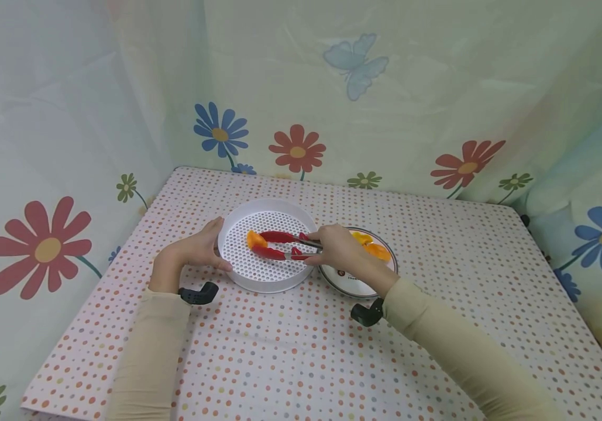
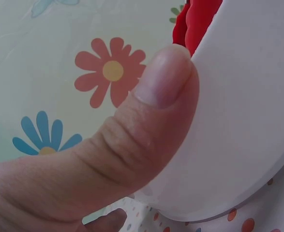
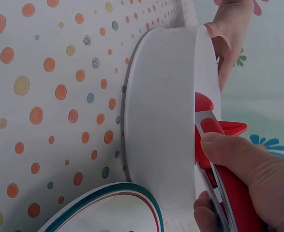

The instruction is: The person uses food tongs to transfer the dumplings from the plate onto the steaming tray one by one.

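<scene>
A round white steamer tray [image 1: 266, 285] with a perforated floor stands on the table. My left hand [image 1: 198, 248] holds its left side, the thumb [image 2: 156, 96] along the outer wall with its tip at the rim. My right hand [image 1: 341, 250] grips red-tipped tongs [image 1: 278, 237], which reach over the tray's right rim. Between the tong tips, over the perforated floor, is an orange-yellow piece [image 1: 255, 240]. Just right of the tray lies a white plate [image 1: 354, 285] with a dark rim, partly hidden under my right hand and carrying more orange and yellow pieces [image 1: 377, 252].
A dotted cloth [image 1: 290, 362] covers the table. Behind and beside it hang curtains printed with flowers [image 1: 297, 149] and a butterfly [image 1: 355, 64]. Plate and tray stand close together, the plate's rim [image 3: 98, 193] overlapping the tray's wall in the right wrist view.
</scene>
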The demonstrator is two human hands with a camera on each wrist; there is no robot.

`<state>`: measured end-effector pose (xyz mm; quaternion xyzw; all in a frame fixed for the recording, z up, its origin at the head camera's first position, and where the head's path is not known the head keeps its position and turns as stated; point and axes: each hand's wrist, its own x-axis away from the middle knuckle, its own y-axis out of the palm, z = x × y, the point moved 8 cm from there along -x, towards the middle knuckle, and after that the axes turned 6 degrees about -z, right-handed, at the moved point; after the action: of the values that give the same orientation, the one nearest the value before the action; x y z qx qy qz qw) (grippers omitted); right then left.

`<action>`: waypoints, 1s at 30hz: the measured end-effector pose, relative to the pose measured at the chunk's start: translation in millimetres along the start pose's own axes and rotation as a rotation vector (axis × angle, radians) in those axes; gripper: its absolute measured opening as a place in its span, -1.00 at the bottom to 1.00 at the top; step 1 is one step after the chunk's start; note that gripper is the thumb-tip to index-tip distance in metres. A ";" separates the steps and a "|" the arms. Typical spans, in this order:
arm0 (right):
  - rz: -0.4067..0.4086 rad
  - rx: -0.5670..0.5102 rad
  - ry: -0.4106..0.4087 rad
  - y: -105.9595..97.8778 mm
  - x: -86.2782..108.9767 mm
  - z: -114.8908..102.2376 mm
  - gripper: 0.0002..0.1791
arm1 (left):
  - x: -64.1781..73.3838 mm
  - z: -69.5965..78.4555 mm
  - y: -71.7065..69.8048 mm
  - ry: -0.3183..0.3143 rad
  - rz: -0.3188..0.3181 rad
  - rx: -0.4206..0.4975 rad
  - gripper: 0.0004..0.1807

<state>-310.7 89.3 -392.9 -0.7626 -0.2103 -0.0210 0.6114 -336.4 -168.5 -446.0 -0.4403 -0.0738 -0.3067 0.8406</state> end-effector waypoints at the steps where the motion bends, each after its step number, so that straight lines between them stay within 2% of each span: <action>1: -0.002 -0.008 -0.002 0.4 0.2 0.5 -0.26 | -0.2 -0.1 0.1 -0.003 0.000 -0.004 0.47; 6: -0.014 -0.064 -0.015 3.8 2.5 3.4 -0.25 | -1.5 0.6 1.0 -0.010 -0.008 -0.013 0.47; 13: 0.041 -0.006 -0.040 3.5 4.9 6.1 -0.24 | -3.3 -0.2 2.4 -0.016 -0.006 -0.012 0.47; 17: 0.073 -0.031 -0.060 -0.1 8.9 7.0 -0.21 | -1.6 -0.2 1.6 -0.017 0.004 -0.013 0.48; 24: 0.227 -0.064 -0.103 -18.2 32.4 17.7 -0.22 | -0.4 -1.3 1.9 -0.025 -0.001 -0.013 0.49; 30: 0.266 -0.082 -0.056 -21.9 56.1 42.5 -0.20 | 1.8 0.5 1.8 0.001 0.010 -0.003 0.48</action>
<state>-276.8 149.5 -367.1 -0.8084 -0.1232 0.0731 0.5709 -333.8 -168.1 -446.3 -0.4417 -0.0706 -0.3028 0.8416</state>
